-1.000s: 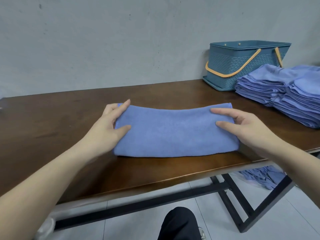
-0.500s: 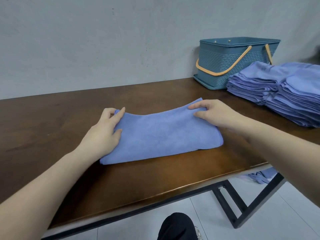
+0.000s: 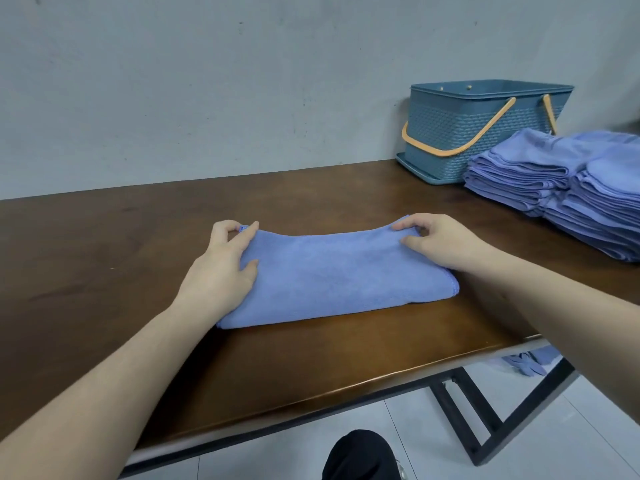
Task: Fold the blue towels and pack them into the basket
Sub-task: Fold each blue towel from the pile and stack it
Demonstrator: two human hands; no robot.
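Both hands pinch the far corners of the folded blue terry towel (image 3: 332, 275) lying mid-table — left hand (image 3: 225, 268) and right hand (image 3: 440, 240) seemingly squaring its edges for another fold. Inside the teal woven plastic basket (image 3: 478, 129) nothing shows — its rim hides the contents.

Left hand (image 3: 221, 271) and right hand (image 3: 440, 242) pinch the far corners of a folded blue towel (image 3: 339, 275) lying on the wooden table (image 3: 104, 254); beyond the right fingers (image 3: 405, 226), a towel stack (image 3: 561, 188) and a teal basket (image 3: 460, 133).
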